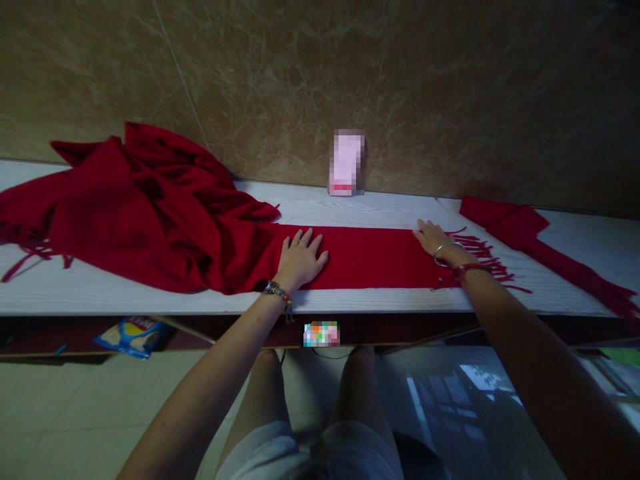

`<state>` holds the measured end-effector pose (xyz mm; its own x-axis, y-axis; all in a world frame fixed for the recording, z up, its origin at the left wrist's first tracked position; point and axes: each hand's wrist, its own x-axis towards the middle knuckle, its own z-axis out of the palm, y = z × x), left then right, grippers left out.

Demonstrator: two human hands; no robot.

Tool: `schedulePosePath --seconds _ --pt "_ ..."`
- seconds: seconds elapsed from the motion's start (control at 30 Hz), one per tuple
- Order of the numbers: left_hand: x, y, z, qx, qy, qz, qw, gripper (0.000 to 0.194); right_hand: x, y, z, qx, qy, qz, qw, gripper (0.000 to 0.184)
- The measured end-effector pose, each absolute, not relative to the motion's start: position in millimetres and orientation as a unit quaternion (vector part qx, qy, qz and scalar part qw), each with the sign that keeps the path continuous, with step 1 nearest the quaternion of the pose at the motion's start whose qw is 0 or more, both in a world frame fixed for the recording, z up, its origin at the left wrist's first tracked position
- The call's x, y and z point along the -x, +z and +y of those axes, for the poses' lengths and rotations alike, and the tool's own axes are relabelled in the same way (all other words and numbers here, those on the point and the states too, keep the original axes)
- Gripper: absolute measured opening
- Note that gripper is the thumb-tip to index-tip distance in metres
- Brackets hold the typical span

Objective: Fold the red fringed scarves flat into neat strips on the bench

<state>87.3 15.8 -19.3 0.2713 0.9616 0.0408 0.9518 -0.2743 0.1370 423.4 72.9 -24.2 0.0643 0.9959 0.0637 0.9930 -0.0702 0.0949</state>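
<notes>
we see the red scarf (367, 257) on the white worktop (370, 301): a flat strip in front of the person, fringe (487, 260) at the right end, loose red folds (150, 213) heaped at the left. we can't tell if strip and heap are one piece. left hand (301, 259) palm down on the strip where it meets the folds, fingers spread, no grip. right hand (434, 239) also laid flat, fingers extended, at the strip's far edge just beside the fringe, nothing clasped. both hands released, pressing or resting, we can't tell which. left wrist: beaded bracelet (280, 293); right wrist: silver bangle (449, 247) plus red band (474, 267). another red cloth (517, 223), narrow and folded over, lies slantwise right of the fringe. pink item (346, 160), pixelated, stands at the back near the brown wall (270, 80), between the two hands. below the front edge we note a blue snack bag (135, 335) at left and a small blurred item (321, 334) mid-way. person's legs under, tiled floor (50, 400).
</notes>
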Motion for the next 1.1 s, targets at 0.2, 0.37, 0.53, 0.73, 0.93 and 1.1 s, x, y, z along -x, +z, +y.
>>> schedulePosePath --seconds 0.2,0.37,0.53,0.73,0.93,1.1 --pt "-87.8 -19.5 16.8 -0.796 0.057 0.601 0.045 0.054 -346.6 -4.9 51.1 -0.664 -0.009 0.747 -0.026 0.058" --pt "-87.5 -21.8 18.2 -0.798 0.054 0.600 0.033 0.054 -310.9 -21.2 51.0 -0.593 -0.036 0.804 -0.026 0.057" --pt "-87.4 -21.1 18.1 -0.797 0.051 0.601 0.030 0.054 -308.9 -33.9 57.7 -0.605 -0.038 0.795 -0.004 0.054" --pt "-87.8 -22.5 19.4 -0.799 0.057 0.599 0.028 0.053 -307.8 -32.1 52.2 -0.616 -0.025 0.787 0.005 0.053" --pt "-87.8 -23.4 20.1 -0.800 0.057 0.597 0.023 0.053 -313.7 -30.8 53.4 -0.627 -0.027 0.778 0.018 0.053" --pt "-87.7 -22.1 19.5 -0.799 0.051 0.598 0.029 0.054 -339.4 -28.3 54.6 -0.660 -0.035 0.750 0.028 0.053"
